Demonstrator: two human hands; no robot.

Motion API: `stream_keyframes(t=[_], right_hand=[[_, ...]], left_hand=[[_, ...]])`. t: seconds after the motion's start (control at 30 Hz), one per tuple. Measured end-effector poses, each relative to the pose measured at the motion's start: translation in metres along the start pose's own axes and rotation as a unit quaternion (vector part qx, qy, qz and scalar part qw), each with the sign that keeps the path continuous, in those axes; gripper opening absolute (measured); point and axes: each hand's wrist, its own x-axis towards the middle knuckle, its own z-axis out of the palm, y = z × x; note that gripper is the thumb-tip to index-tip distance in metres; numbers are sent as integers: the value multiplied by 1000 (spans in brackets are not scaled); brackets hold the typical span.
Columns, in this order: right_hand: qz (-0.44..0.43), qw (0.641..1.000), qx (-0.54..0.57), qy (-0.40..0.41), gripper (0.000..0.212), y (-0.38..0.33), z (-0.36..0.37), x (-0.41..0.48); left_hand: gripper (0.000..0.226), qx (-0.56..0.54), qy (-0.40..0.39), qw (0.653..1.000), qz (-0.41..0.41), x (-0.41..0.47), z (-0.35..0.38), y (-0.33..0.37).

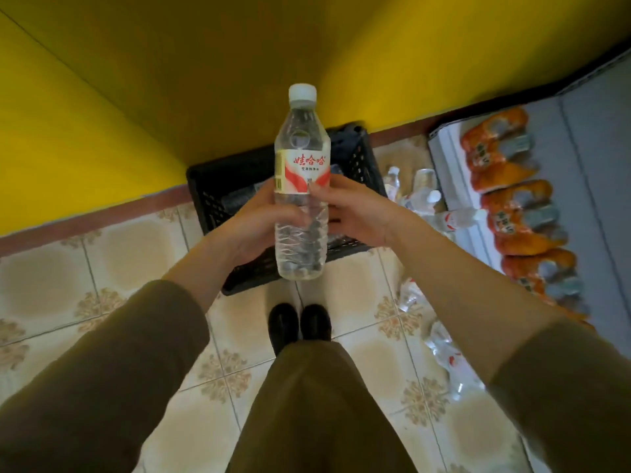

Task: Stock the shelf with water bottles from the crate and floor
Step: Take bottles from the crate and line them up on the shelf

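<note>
A beige patterned tile floor [51,285] carries a black perforated plastic crate [211,196] set against the yellow wall [102,131]. Clear plastic water bottles [420,196] lie scattered along the floor's right edge, beside a grey metal shelf [587,138] holding orange snack packets [505,155]. Two black shoes [300,322] stand near the crate.

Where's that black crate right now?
In the head view, the black crate sits on the tiled floor at centre, by the yellow wall, behind the held bottle.
</note>
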Motion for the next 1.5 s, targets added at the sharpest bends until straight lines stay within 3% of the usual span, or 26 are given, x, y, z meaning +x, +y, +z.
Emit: stream_keyframes(t=[0.1, 0.23, 0.33, 0.57, 0.7, 0.83, 0.97, 1.1, 1.37, 1.5], right_hand=[[-25, 999, -3, 32, 24, -38, 3, -64], [-58, 993, 23, 104, 67, -77, -4, -141], [-76, 985, 32, 152, 53, -93, -18, -188], [-139, 960, 72, 231, 52, -113, -79, -283], [-166, 953, 88, 239, 39, -123, -121, -326], [-165, 953, 87, 237, 64, -130, -165, -361], [-153, 953, 73, 249, 52, -143, -197, -384], [-149, 946, 90, 273, 49, -147, -227, -387], [-131, 933, 139, 305, 36, -171, -263, -362], [-120, 921, 138, 345, 37, -178, -283, -344]], left_hand=[[76, 42, -12, 999, 4, -29, 37, 53], [77, 85, -70, 993, 34, -51, 101, 113], [90, 124, -74, 988, 58, -55, 150, 142], [62, 129, -120, 982, 65, -40, 266, 183], [74, 139, -125, 980, 66, -22, 326, 203], [65, 147, -148, 976, 62, 0, 376, 219], [83, 166, -139, 975, 50, 25, 407, 230], [52, 186, -146, 970, 46, 51, 426, 239], [45, 238, -174, 955, 43, 116, 433, 254], [69, 286, -188, 939, 37, 152, 433, 263]])
